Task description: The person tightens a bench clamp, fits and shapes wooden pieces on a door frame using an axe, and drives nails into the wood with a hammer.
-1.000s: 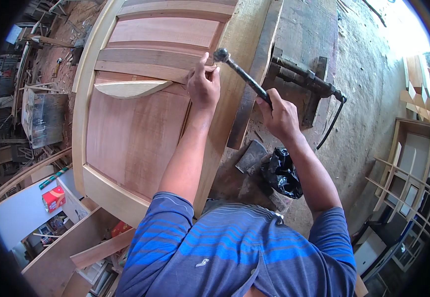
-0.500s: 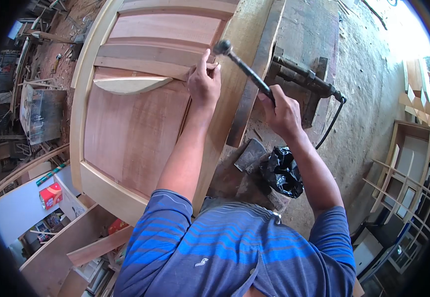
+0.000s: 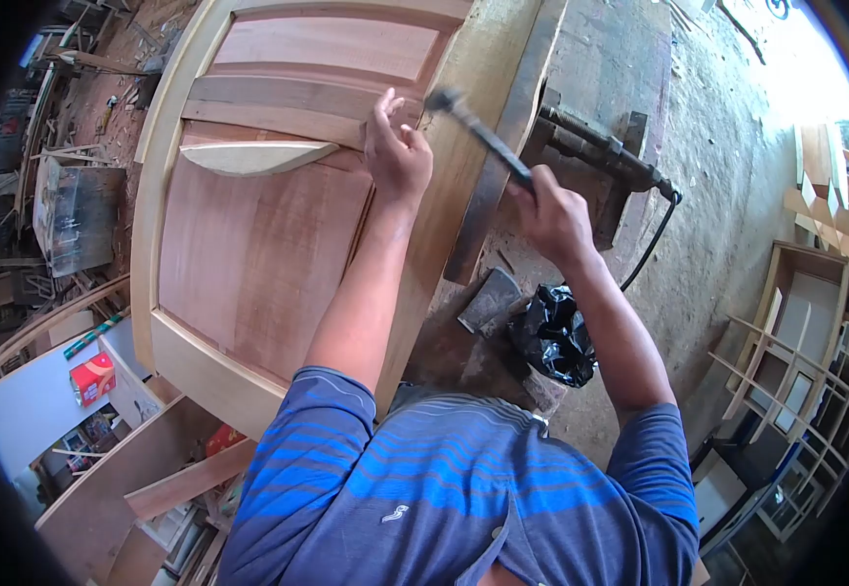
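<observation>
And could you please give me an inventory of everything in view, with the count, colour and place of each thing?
Panelled door: 1, pale and reddish wood, beneath the left arm
Curved wood piece: 1, pale, on the door
Hammer: 1, dark, in the right hand
Clamp: 1, dark, right of the door
Plastic bag: 1, black, below the clamp in the picture
Box: 1, red, lower left
Tube: 1, green, near the box
Wood pieces: many, mostly brown, left side; smaller items unclear
Lattice frame: 1, pale, right side
Shirt: 1, blue and grey, bottom centre
Left hand: 1, bare, near the hammer head
Right hand: 1, bare, gripping the hammer
</observation>
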`<state>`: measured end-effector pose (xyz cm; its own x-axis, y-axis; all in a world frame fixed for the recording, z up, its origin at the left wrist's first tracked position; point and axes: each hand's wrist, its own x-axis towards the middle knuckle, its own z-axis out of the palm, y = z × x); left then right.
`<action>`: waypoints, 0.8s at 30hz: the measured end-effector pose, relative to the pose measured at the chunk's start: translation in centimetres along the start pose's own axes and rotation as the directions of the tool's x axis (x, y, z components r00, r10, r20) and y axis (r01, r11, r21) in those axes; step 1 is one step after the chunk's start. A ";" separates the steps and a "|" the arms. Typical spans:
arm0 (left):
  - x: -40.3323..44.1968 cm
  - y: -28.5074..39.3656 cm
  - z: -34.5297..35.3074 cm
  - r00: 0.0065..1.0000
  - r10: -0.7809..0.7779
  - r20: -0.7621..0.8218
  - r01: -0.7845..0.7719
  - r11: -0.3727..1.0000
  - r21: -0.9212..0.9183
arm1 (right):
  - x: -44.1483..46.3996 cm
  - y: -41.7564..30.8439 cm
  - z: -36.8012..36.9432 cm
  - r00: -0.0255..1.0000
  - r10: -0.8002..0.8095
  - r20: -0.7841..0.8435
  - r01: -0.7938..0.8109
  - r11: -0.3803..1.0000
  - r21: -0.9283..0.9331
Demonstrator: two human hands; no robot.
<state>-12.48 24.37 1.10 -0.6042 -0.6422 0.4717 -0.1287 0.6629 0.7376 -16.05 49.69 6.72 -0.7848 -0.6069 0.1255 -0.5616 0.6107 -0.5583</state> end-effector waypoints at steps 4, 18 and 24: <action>0.0 -0.6 0.3 1.000 -0.010 0.012 0.010 0.999 0.033 | 1.2 -0.8 -1.1 0.999 0.002 -0.043 0.002 0.997 0.077; 0.0 -1.0 0.4 0.999 -0.038 -0.006 0.038 0.997 -0.072 | -0.5 -2.3 -2.9 0.975 0.087 -0.203 -0.031 0.964 0.265; 0.1 -1.1 0.7 0.999 -0.030 0.012 0.030 0.997 -0.070 | 1.4 -0.6 -1.3 0.997 0.079 -0.008 -0.079 0.997 0.023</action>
<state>-12.95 23.83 -0.01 -0.6099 -0.6566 0.4437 -0.0916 0.6145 0.7836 -17.20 49.16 8.30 -0.8288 -0.5526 0.0876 -0.4916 0.6446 -0.5855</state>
